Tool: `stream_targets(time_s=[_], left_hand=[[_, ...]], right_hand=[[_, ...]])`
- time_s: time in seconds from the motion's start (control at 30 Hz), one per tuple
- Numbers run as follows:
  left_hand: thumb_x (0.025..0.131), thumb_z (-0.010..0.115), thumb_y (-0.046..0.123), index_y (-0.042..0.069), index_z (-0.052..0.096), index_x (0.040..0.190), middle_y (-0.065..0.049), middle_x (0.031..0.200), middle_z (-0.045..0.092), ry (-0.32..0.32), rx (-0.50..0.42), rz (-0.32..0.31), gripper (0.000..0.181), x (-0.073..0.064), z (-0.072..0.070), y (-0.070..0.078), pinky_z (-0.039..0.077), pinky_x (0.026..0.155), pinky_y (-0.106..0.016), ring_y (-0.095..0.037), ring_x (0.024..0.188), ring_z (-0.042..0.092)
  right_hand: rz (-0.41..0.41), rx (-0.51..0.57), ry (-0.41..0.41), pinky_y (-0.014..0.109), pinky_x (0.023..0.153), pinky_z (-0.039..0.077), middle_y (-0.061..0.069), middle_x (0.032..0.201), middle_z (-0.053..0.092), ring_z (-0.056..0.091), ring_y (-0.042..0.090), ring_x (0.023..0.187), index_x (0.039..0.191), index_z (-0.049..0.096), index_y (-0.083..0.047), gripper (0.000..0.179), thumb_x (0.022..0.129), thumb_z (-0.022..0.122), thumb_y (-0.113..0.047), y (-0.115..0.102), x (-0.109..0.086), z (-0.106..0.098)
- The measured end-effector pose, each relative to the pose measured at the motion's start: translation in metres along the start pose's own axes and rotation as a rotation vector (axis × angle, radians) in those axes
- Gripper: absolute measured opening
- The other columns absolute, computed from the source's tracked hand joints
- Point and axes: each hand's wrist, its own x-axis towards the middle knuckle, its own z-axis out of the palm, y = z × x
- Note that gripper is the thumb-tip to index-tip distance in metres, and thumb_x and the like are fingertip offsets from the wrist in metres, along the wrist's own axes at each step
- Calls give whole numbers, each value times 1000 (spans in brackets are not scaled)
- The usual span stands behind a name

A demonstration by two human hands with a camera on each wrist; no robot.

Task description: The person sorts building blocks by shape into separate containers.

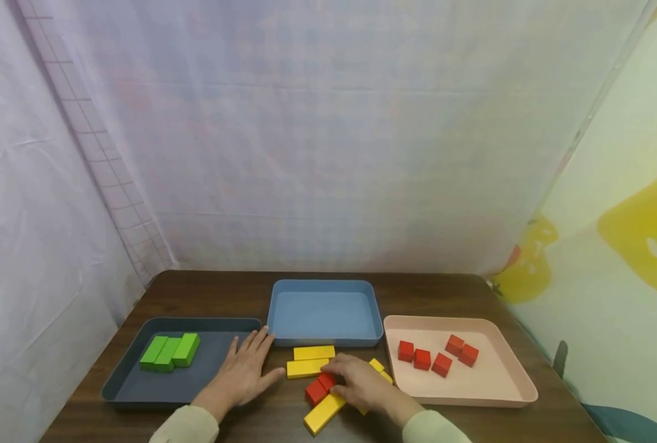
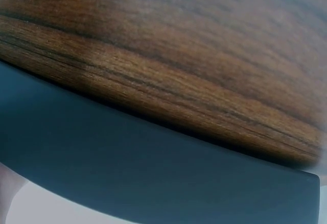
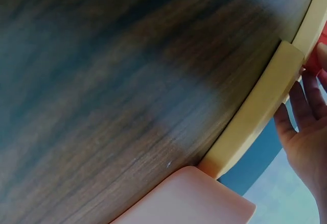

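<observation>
My right hand (image 1: 364, 383) reaches in among the loose blocks at the front middle, its thumb and fingertips pinching a red cube (image 1: 326, 381). Another red cube (image 1: 315, 394) lies against it on the left. Around them lie a yellow block (image 1: 325, 413) below, two yellow blocks (image 1: 307, 368) side by side above, and more yellow pieces (image 1: 382, 370) partly hidden behind the hand. In the right wrist view the fingers (image 3: 301, 101) show beside a long yellow block (image 3: 255, 109). My left hand (image 1: 246, 371) lies with fingers extended over the right edge of the dark tray (image 1: 134, 394).
Three green blocks (image 1: 167, 352) lie in the dark tray. A blue tray (image 1: 325, 341) stands at the back middle. On the right, a pink tray (image 1: 472, 397) holds several red cubes (image 1: 441, 364). A curtain (image 1: 328, 154) hangs behind the wooden table (image 1: 212, 283).
</observation>
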Motion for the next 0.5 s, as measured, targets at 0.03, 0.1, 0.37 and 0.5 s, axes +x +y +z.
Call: stream_targets(time_s=[0.03, 0.1, 0.37, 0.5], left_hand=[[94, 45, 68, 11, 34, 155, -10, 162, 23, -3, 1, -3, 85, 0, 0, 0, 14, 114, -65, -36, 146, 25], [94, 44, 69, 11, 34, 155, -10, 163, 23, -9, 3, -8, 85, 0, 0, 0, 14, 114, -65, -36, 147, 24], [94, 43, 70, 12, 33, 156, -10, 163, 22, -15, 6, -13, 85, 1, 1, 0, 13, 114, -65, -35, 147, 23], [94, 43, 70, 12, 33, 156, -10, 163, 22, -12, 9, -12, 85, 1, 2, -1, 14, 114, -65, -35, 147, 23]], right_hand=[[-5, -3, 4, 41, 102, 46, 7, 125, 62, 58, 21, 115, 128, 67, -10, 38, 91, 71, -19, 0, 0, 0], [-9, -2, 12, 41, 101, 47, 6, 124, 63, 59, 20, 114, 127, 68, -11, 36, 92, 71, -20, 1, 0, 0], [43, 54, 49, 41, 99, 48, -2, 119, 63, 59, 15, 108, 121, 70, -14, 33, 92, 72, -28, -1, -3, -4], [5, 50, 93, 37, 95, 50, -5, 114, 63, 60, 12, 103, 119, 71, -13, 33, 90, 74, -28, -2, -7, -8]])
